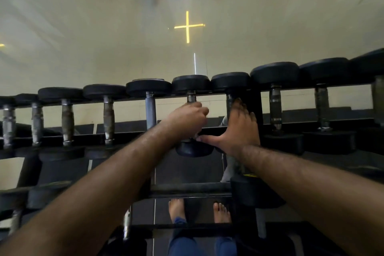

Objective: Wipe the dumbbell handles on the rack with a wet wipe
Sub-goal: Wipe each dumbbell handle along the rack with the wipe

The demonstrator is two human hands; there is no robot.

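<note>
Gripping a dumbbell handle (191, 98) with curled left hand (188, 118), right hand (239, 129) flat, fingers straight, neighbouring dumbbells (150, 97) crowding both sides

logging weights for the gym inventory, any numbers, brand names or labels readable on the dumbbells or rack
No text can be read.
The dumbbell under the left hand: no number or brand shows on its heads.
Yellow mark on a lower dumbbell near the right hand: too blurred and cut off to read.

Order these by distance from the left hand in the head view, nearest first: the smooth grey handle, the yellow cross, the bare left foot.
From the left hand:
1. Smooth grey handle, just to its left on the rack.
2. Bare left foot, below on the floor.
3. Yellow cross, far above; close to the foot's distance, so uncertain.
</note>
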